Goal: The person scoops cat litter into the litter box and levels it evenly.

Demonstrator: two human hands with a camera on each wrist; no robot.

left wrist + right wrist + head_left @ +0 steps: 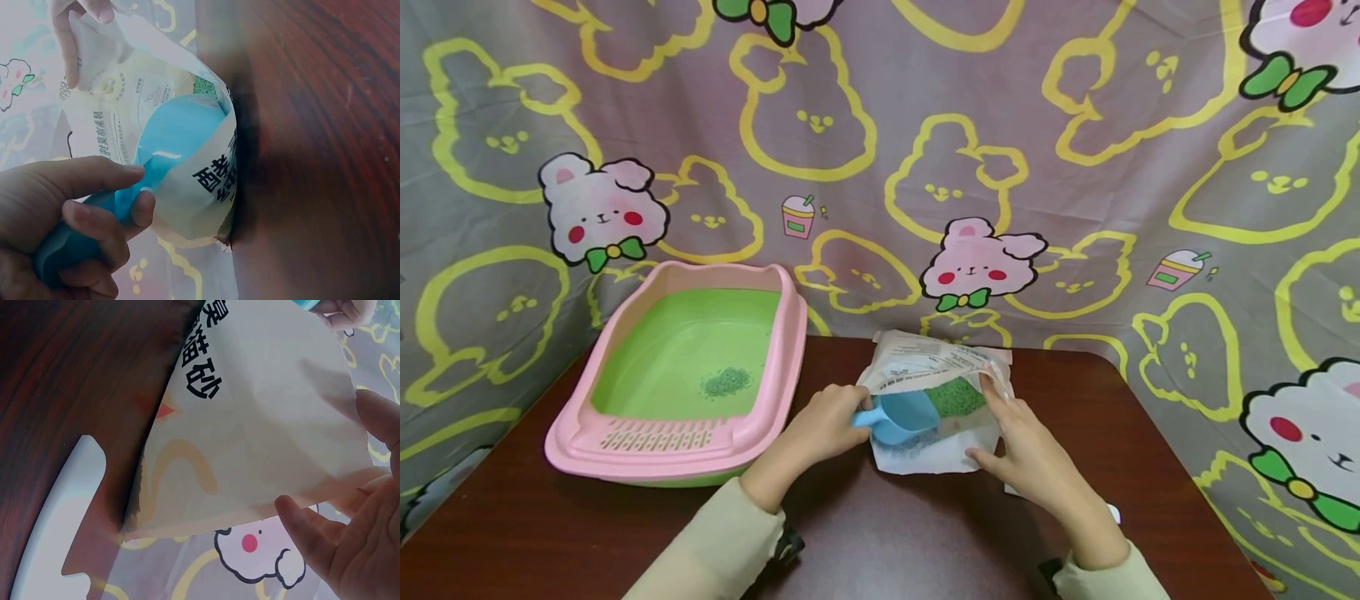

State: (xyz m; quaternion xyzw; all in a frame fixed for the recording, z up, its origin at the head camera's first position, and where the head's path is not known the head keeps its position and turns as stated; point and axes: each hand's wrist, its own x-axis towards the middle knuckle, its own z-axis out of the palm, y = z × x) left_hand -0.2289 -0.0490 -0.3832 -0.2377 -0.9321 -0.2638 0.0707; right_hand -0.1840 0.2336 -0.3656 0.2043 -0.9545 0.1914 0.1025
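Observation:
My left hand (829, 421) grips the handle of a light-blue scoop (904, 417). The scoop's bowl lies within the mouth of a whitish cat litter bag (934, 461), where green litter pellets (958, 397) show. My right hand (1026, 446) holds the bag's right side, its fingers at the upper rim and its thumb by the front. In the left wrist view, thumb and fingers curl round the scoop (178, 128), whose front end is partly hidden by the bag wall. Black lettering marks the bag (262, 419) in the right wrist view.
To the left stands a pink-rimmed green litter box (775, 333) with a small heap of green pellets (726, 383) inside. A white curved object (59, 519) lies on the dark wooden table (917, 546) right of the bag. Patterned cloth (880, 100) hangs behind.

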